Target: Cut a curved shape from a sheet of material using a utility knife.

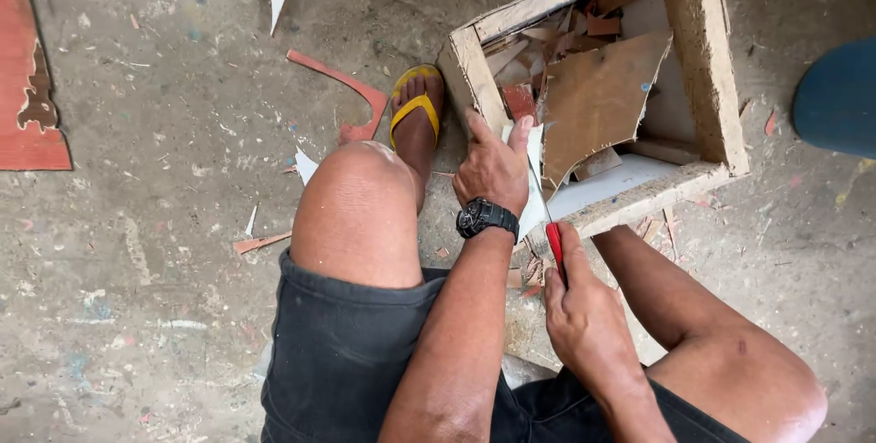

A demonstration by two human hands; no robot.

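Observation:
My left hand (493, 169), with a black watch on its wrist, pinches a thin white strip of laminate (534, 189) upright at the near rim of a rough wooden box (703, 51). My right hand (584, 311) grips a red-handled cutting tool (555, 247), whose thin blade runs up along the strip's edge. The box holds brown, red and white sheet offcuts (598, 92). I am seated with my knees either side of the work.
My left foot in a yellow sandal (415, 105) rests beside the box. Red and white laminate scraps (351, 87) lie on the dusty concrete floor. A red sheet piece (27, 87) lies at the far left, a blue object (839, 96) at the right edge.

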